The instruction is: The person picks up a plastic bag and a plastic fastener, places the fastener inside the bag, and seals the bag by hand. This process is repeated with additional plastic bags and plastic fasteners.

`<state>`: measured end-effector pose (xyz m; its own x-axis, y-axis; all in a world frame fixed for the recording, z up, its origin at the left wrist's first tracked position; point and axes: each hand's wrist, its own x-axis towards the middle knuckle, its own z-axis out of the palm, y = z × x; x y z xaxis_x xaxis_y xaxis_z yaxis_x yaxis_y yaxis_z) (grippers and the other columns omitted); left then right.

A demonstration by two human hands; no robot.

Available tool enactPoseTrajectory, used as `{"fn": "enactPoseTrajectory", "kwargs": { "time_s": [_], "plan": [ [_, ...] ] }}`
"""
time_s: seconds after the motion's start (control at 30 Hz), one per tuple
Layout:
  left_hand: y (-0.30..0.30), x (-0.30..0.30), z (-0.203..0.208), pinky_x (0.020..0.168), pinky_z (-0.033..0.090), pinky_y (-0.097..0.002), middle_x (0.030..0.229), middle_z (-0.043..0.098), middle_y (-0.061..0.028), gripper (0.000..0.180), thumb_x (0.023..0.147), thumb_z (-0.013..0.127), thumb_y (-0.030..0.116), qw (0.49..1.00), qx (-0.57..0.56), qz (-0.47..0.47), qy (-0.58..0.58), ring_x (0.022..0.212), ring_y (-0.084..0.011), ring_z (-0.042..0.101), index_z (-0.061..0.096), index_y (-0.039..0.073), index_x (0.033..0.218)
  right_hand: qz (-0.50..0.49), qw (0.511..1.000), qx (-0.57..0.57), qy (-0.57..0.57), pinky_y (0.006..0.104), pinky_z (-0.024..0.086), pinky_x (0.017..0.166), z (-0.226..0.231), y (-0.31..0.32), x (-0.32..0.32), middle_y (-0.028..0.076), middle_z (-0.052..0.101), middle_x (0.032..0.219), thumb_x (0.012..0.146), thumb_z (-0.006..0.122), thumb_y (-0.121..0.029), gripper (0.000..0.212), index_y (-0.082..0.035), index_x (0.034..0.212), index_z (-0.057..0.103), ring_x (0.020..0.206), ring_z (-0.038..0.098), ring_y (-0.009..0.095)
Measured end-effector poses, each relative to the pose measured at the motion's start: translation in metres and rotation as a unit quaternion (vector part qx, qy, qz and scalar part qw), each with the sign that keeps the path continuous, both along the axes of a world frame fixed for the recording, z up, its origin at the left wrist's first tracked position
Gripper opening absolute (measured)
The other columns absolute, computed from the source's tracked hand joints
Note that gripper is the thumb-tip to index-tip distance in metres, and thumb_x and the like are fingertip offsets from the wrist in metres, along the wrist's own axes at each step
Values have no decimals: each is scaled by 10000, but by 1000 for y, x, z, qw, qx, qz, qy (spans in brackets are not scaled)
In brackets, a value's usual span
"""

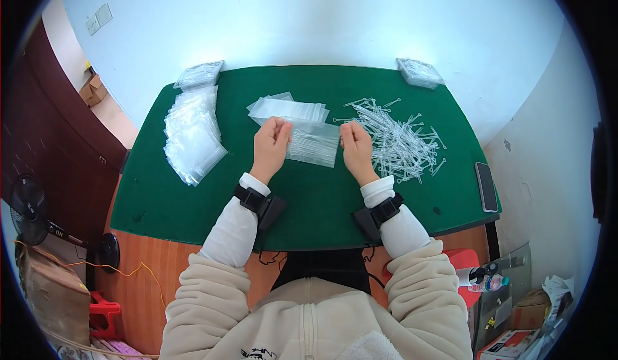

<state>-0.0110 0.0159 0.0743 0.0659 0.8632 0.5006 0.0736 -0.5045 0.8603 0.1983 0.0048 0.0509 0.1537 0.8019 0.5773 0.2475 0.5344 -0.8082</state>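
Observation:
Between my two hands, above the middle of the green table, is a clear plastic bag [313, 145] with several thin clear sticks inside. My left hand [271, 145] pinches its upper left corner, and my right hand [357, 149] pinches the upper right corner. Just beyond the bag lies a small stack of flat clear bags [288, 108]. Right of my right hand, a loose heap of thin clear plastic sticks with looped ends [402, 141] spreads over the cloth.
A fanned row of clear bags [193, 134] covers the table's left side. Packed bundles sit at the back left [199, 75] and back right corner [420, 73]. A phone [486, 187] lies by the right edge of the green table [309, 215]. A black fan [32, 208] stands left.

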Motion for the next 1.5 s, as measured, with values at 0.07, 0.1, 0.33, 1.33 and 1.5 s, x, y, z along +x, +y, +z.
{"fn": "enactPoseTrajectory", "kwargs": {
  "time_s": [0.07, 0.1, 0.33, 1.33, 1.5],
  "plan": [
    [1, -4, 2, 465, 362, -213, 633, 552, -10, 137, 890, 561, 133, 993, -77, -27, -88, 521, -66, 483, 515, 28, 965, -28, 999, -15, 23, 211, 355, 549, 3, 2, 2, -19, 500, 701, 911, 527, -209, 192, -42, 815, 529, 612, 439, 51],
    [0, -5, 4, 465, 362, -213, 633, 552, -10, 137, 890, 561, 133, 993, -77, -26, -88, 521, -66, 483, 515, 28, 965, -27, 999, -15, 22, 211, 355, 549, 6, 1, 0, -19, 500, 701, 911, 527, -209, 192, -42, 815, 529, 612, 439, 51],
    [-12, -5, 12, 499, 443, -218, 735, 583, -30, 366, 868, 582, 97, 951, -185, -82, -235, 569, -98, 557, 406, 19, 1180, 66, 973, 139, -174, 269, 408, 812, 30, -24, -26, 58, 592, 975, 796, 655, -212, 325, -52, 1056, 545, 925, 550, 148],
    [13, -38, -14, 554, 389, -215, 640, 579, -1, 202, 834, 623, 187, 988, -117, -59, 86, 585, -68, 500, 644, -6, 779, 220, 951, -211, 47, 201, 450, 570, 1, -1, -21, 19, 602, 716, 738, 638, -2, 169, 7, 900, 592, 617, 566, 74],
    [5, -33, -7, 531, 409, -217, 631, 599, -16, 197, 842, 604, 173, 987, -133, -85, 30, 560, -71, 518, 637, -4, 761, 215, 948, -201, 117, 216, 458, 570, 3, -4, -15, 21, 595, 713, 780, 616, -15, 83, -6, 859, 592, 600, 561, 87]
  ]
}}
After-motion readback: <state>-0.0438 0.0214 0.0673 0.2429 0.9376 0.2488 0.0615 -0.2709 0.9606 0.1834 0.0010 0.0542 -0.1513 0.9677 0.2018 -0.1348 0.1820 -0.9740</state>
